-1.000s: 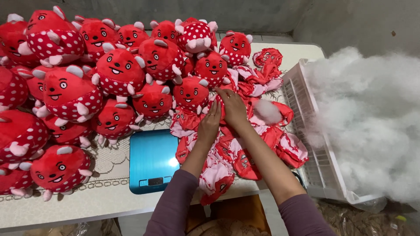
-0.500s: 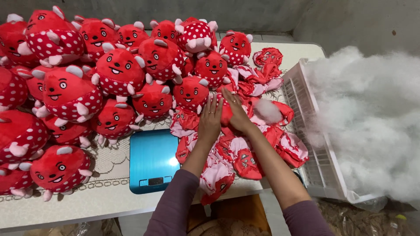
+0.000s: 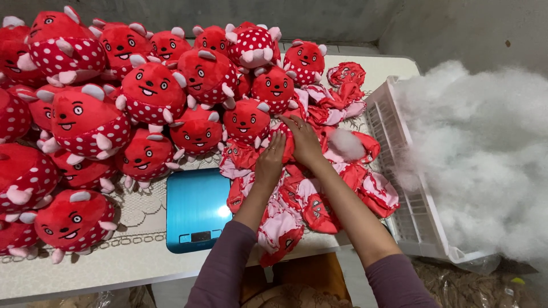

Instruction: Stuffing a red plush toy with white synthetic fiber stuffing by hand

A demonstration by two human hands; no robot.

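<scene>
Far left, stuffed red toys point(image 3: 85, 120) crowd the table point(image 3: 137, 268), packed shoulder to shoulder with no slack between them. Next comes the blue scale point(image 3: 197, 208), its platform bare, sitting near the table's front edge. Just right of it, the left hand point(image 3: 270, 162) lies flat on the heap of unstuffed toy skins point(image 3: 308, 199), fingers together and stretched forward, pinning the cloth rather than gripping it. Beside it, nearly touching, the right hand point(image 3: 303, 140) presses the upper part of the same heap, fingers slightly spread and curled over a red skin; whether it truly pinches one is hard to tell.

To do this well, one hand should likely hold the heap down while the other peels off a single skin, so the rest stays put. A tuft of white stuffing point(image 3: 345, 144) sits on the skins just right of the hands. Room is tight: toys hem in the left, the white crate point(image 3: 399, 188) butts against the heap on the right with loose stuffing point(image 3: 485, 154) spilling beyond it. The open lane runs back toward the body and over the scale.
</scene>
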